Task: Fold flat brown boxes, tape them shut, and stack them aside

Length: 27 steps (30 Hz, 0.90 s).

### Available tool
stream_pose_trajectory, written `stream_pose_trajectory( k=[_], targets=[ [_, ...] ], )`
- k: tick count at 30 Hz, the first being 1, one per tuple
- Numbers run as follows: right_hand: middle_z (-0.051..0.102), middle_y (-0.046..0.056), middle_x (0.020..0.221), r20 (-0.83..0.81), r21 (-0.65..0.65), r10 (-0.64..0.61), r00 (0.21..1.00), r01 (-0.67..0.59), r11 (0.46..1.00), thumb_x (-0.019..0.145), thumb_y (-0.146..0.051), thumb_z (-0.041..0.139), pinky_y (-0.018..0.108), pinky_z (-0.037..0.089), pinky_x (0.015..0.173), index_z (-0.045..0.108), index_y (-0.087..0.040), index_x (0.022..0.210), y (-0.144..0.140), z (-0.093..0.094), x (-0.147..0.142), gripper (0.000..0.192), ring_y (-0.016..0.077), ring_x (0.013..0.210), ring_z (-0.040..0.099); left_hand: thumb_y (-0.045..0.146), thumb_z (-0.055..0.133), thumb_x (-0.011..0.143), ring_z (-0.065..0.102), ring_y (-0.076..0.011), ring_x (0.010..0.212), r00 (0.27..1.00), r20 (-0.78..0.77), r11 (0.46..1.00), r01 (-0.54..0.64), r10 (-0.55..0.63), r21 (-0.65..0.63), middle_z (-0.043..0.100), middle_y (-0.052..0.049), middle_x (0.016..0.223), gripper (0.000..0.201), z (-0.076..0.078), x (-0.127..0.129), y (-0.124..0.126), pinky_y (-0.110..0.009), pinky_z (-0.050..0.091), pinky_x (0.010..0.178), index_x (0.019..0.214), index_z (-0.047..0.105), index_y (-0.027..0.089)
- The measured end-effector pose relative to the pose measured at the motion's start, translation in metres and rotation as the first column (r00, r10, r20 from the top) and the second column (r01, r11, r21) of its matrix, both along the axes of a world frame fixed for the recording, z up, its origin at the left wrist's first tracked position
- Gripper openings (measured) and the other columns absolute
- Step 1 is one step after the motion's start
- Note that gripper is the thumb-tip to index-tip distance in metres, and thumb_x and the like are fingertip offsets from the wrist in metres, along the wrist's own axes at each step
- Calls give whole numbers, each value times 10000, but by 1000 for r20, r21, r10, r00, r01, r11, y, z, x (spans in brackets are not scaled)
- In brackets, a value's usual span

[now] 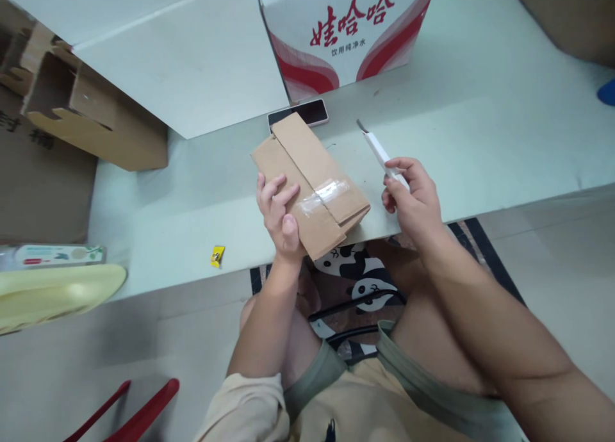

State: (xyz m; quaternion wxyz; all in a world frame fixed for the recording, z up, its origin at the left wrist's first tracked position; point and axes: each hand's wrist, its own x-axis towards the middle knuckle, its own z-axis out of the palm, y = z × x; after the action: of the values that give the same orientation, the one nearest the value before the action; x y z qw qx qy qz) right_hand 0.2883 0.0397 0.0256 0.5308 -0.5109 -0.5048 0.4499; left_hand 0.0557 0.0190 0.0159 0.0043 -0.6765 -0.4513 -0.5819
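A small brown cardboard package (pixel 312 173), its flap sealed with clear tape, lies tilted at the near edge of the pale table (pixel 480 141). My left hand (pixel 278 214) grips its left near corner, thumb on top. My right hand (pixel 413 198) is to the right of the package and holds a white utility knife (pixel 379 150), whose blade points up and away from the box. The knife is apart from the package.
A phone (pixel 307 113) lies just behind the package. A white and red printed carton (pixel 346 32) stands at the back, folded brown cardboard (pixel 81 109) at the left. A small yellow scrap (pixel 217 255) lies near the table edge. My knees are below.
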Motion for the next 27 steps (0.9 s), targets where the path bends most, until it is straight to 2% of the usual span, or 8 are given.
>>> stream_pose_trajectory(
  k=[3,6,11,13,16,19,24,27],
  targets=[
    [593,-17,825,-62,153,-12,998,22,988,942,-372,591,223,422,453,608,-280,1108,-13,7,-1,191,79,530,518,415,293,1018,520,-252,1371,999,5,999,-52,52,13,621,-48,1290,443,-1,8,-1,-512,279,1288,1192,671,262],
    [624,-9,833,-152,313,8,988,41,949,958,-439,610,234,424,434,624,-303,1130,-28,16,-2,219,83,507,502,406,284,1020,525,-268,1363,994,-16,994,-111,111,18,618,-63,1294,449,-1,17,-2,-533,284,1279,1194,667,249],
    [647,-18,769,-64,521,171,983,-113,846,879,-382,750,230,443,429,630,-302,1151,-49,25,3,308,100,509,546,352,292,1016,562,-231,1300,992,-50,993,-113,115,37,618,-66,1267,424,3,25,-1,-510,272,1292,1218,646,234],
    [634,-28,706,28,559,172,985,-158,814,887,-346,740,228,434,428,646,-286,1112,-54,28,5,251,100,490,545,344,291,1012,562,-225,1300,990,-69,992,-121,123,38,616,-62,1263,417,4,25,-1,-508,277,1291,1222,636,240],
    [669,-12,693,204,607,70,977,-182,774,919,-290,671,239,440,447,697,-267,1065,-58,31,5,150,107,497,570,340,281,1008,574,-220,1282,986,-94,991,-132,135,37,616,-57,1263,412,4,24,-2,-509,289,1288,1220,623,249],
    [715,-2,723,337,654,-26,941,-214,725,918,-216,606,263,479,489,732,-286,1072,-59,36,3,211,134,551,631,345,278,1005,569,-228,1291,985,-91,989,-141,144,35,621,-61,1263,418,3,24,-2,-513,281,1290,1208,629,243],
    [675,-26,665,411,684,-69,909,-257,683,864,-95,571,275,474,505,714,-271,1098,-61,45,2,325,130,539,617,348,298,1006,549,-234,1322,991,-58,993,-118,119,25,616,-66,1279,414,3,24,-2,-503,268,1294,1214,640,242],
    [661,-40,654,499,658,-125,857,-282,698,854,-78,578,278,473,517,695,-293,1100,-66,51,0,347,121,541,617,347,291,1009,558,-233,1306,990,-73,993,-116,117,23,616,-62,1266,415,3,24,-2,-505,266,1296,1216,636,243]
  ],
)
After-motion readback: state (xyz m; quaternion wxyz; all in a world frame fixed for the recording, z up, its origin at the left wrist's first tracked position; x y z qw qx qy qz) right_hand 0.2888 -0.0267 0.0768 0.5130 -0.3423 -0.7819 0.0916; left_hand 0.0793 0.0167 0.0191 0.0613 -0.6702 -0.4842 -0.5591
